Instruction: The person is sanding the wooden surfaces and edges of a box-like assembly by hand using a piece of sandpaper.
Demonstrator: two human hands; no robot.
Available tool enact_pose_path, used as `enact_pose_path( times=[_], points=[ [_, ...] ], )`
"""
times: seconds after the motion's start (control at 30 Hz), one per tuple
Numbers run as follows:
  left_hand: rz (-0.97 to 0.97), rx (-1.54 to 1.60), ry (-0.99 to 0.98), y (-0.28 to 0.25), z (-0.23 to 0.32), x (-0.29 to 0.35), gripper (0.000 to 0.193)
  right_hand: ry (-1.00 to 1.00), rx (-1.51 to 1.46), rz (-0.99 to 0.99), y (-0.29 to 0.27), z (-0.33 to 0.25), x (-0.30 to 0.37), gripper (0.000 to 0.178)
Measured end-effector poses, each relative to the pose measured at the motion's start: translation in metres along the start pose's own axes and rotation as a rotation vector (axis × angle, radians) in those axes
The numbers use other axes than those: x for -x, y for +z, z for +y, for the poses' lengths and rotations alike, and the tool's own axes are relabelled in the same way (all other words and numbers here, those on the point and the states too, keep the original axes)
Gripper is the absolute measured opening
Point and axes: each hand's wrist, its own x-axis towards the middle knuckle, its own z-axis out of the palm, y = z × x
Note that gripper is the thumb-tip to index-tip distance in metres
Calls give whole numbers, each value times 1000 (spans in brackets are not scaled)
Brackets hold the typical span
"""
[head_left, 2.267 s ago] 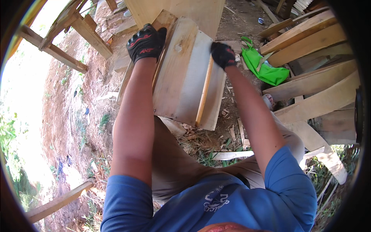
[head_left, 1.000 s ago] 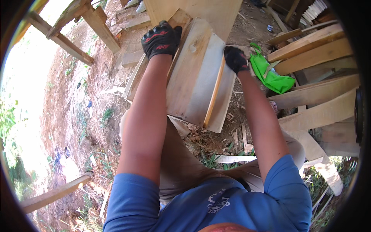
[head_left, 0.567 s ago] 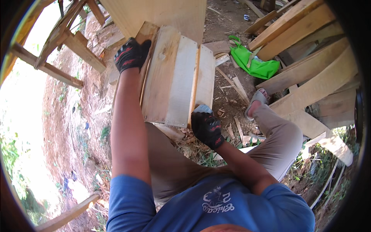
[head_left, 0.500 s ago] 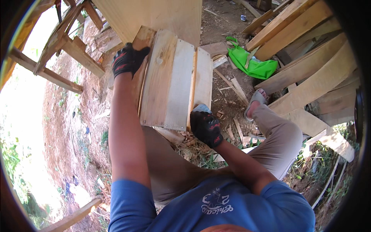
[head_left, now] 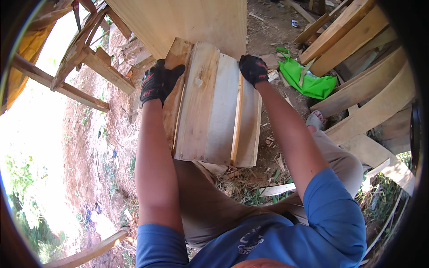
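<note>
A wooden box-like piece (head_left: 208, 102) made of several boards lies in front of my knees, its planks running away from me. My left hand (head_left: 161, 81), in a black glove with red marks, grips the brown side board (head_left: 175, 96) near its far end, the thumb laid over the board. At the far right corner, my gloved right hand (head_left: 253, 70) is closed around the edge beside a narrow upright strip (head_left: 237, 116). Its fingertips are hidden behind the wood. Small nail heads dot the pale plank (head_left: 221, 107).
A large plywood sheet (head_left: 201, 22) stands against the far end. To the right lie a green bag (head_left: 308, 80) and stacked planks (head_left: 357, 85). A wooden frame (head_left: 89, 58) stands at the left above a dirt slope. Wood scraps and shavings litter the ground.
My right hand has gone from the near right side of the box to its far right corner. The blue-grey thing at that hand is out of sight now. My left hand keeps its hold.
</note>
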Motion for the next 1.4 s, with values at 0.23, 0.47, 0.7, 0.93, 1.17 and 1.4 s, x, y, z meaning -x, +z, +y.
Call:
enact_pose_path(
  times=[0.23, 0.47, 0.7, 0.93, 1.17, 1.4],
  points=[
    [33, 5, -51, -4, 3, 9, 89, -87, -8, -93, -5, 0, 27, 48],
    [69, 48, -5, -7, 10, 11, 79, -470, 301, 200, -31, 0, 208, 16],
    [128, -55, 17, 0, 2, 7, 82, -396, -130, -66, -75, -20, 330, 16],
    [143, -48, 46, 0, 10, 11, 80, -271, 130, 161, -27, 2, 246, 23],
    [162, 4, 27, 0, 1, 13, 77, -73, -183, 218, -7, 20, 96, 44],
    [127, -40, -17, -4, 3, 11, 76, -78, -93, 122, 26, 43, 9, 47]
  ],
)
